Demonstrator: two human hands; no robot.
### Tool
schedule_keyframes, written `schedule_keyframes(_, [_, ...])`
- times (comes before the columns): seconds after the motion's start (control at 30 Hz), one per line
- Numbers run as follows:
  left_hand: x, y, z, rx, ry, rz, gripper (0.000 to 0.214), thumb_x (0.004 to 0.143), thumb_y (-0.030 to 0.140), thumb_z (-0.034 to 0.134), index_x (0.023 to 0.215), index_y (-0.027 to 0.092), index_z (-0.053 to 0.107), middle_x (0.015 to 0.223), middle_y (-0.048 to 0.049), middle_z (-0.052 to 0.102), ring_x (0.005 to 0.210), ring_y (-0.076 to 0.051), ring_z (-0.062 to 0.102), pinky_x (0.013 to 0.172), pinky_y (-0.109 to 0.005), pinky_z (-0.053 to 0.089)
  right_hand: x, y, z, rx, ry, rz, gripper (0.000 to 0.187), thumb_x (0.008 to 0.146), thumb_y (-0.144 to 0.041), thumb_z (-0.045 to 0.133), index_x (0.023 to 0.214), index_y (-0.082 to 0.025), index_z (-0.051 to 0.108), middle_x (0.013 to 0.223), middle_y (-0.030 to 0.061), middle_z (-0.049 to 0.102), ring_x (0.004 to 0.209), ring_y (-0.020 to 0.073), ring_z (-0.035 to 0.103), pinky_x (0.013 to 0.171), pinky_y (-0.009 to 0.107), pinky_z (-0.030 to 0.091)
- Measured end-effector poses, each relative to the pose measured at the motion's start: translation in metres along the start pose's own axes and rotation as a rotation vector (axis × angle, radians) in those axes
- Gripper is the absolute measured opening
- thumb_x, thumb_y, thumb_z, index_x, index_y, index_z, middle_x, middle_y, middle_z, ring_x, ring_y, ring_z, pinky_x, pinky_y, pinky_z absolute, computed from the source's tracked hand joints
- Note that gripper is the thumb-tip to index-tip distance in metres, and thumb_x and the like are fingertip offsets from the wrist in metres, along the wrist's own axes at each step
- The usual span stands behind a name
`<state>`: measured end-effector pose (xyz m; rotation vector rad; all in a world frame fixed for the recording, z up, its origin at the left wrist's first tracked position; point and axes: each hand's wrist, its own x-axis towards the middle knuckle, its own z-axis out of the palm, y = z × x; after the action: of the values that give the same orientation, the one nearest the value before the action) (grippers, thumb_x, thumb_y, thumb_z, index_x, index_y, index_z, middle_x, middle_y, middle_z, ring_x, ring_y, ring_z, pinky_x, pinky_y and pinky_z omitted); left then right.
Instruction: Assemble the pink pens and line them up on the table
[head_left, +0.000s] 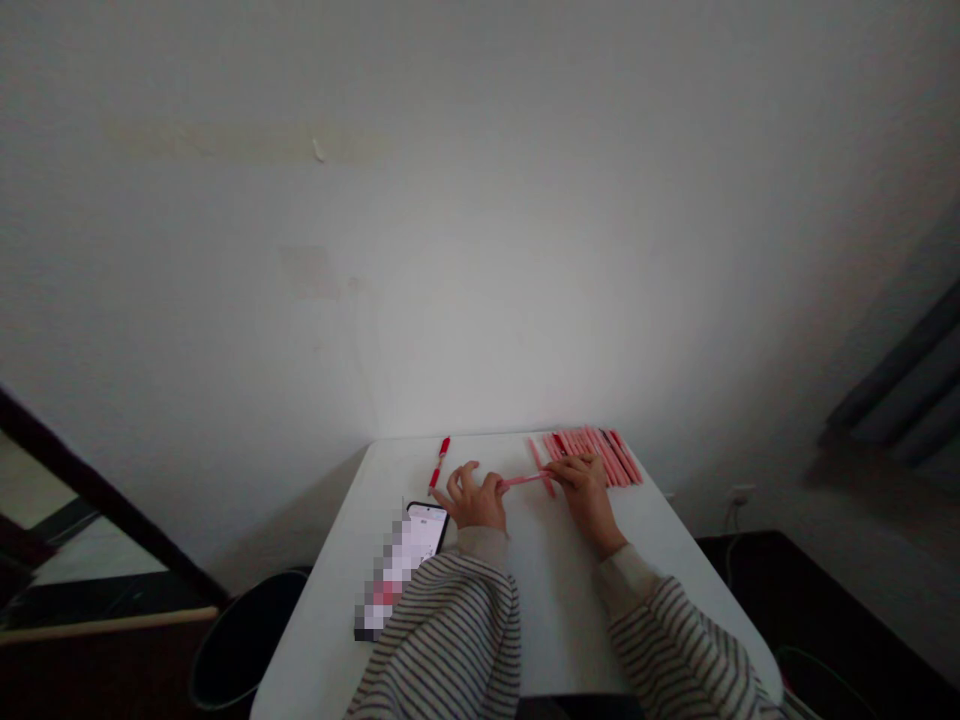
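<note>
"Where's the pink pen [526,479]?"
"Between the two hands, over the desk [556,590]. The left hand [478,502] pinches one end between its fingers, the others spread."
"And the right hand [587,497]?"
"Its fingers grip the opposite end, just in front of the row of pens [609,460]. The middle stretch sits outside both grips."

Slim pink pen [523,480], crosswise over white table [559,600]
</note>
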<state>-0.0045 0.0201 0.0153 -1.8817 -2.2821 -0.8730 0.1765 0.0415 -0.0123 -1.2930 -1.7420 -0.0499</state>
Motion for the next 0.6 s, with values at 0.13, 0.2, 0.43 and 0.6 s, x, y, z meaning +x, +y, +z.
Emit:
schedule_keyframes(0.13, [-0.0008, -0.0005, 0.0011, -0.006, 0.022, 0.009, 0.012, 0.079, 0.038, 0.061, 0.081, 0.034, 0.072, 0.127, 0.0005, 0.055, 0.121, -0.027, 0.038, 0.108, -0.064, 0.013, 0.0006, -0.0009, -0.0005, 0.012, 0.015, 0.005, 0.022, 0.089, -0.034, 0.053, 0.092, -0.028, 0.074, 0.091, 0.0040, 0.070, 0.095, 0.0246, 0.047, 0.085, 0.040, 0.035])
schedule_keyframes(0.2, [-0.0011, -0.0005, 0.0014, -0.006, 0.028, 0.013, 0.013, 0.080, 0.038, 0.059, 0.081, 0.034, 0.072, 0.127, -0.0003, 0.055, 0.120, -0.027, 0.038, 0.107, -0.064, 0.012, 0.0005, -0.0007, -0.0004, 0.017, 0.018, 0.005, 0.022, 0.089, -0.034, 0.053, 0.092, -0.028, 0.074, 0.092, 0.0038, 0.070, 0.096, 0.0246, 0.046, 0.085, 0.040, 0.035])
schedule_keyframes(0.43, [-0.0010, -0.0013, 0.0033, 0.005, -0.003, 0.015, 0.018, 0.081, 0.025, 0.054, 0.079, 0.032, 0.071, 0.126, 0.0022, 0.056, 0.121, -0.028, 0.037, 0.106, -0.066, 0.011, 0.0000, 0.0000, 0.0000, 0.034, 0.008, 0.010, 0.021, 0.089, -0.033, 0.054, 0.092, -0.029, 0.074, 0.092, 0.0033, 0.070, 0.096, 0.0246, 0.046, 0.085, 0.041, 0.035])
schedule_keyframes(0.6, [-0.0013, -0.0023, 0.0064, -0.015, 0.019, 0.020, 0.018, 0.083, 0.035, 0.054, 0.085, 0.035, 0.071, 0.128, 0.0014, 0.055, 0.123, -0.030, 0.035, 0.106, -0.067, 0.010, 0.0006, -0.0015, -0.0004, 0.039, 0.022, 0.027, 0.023, 0.089, -0.034, 0.052, 0.093, -0.028, 0.074, 0.093, 0.0053, 0.070, 0.096, 0.0253, 0.046, 0.084, 0.042, 0.036])
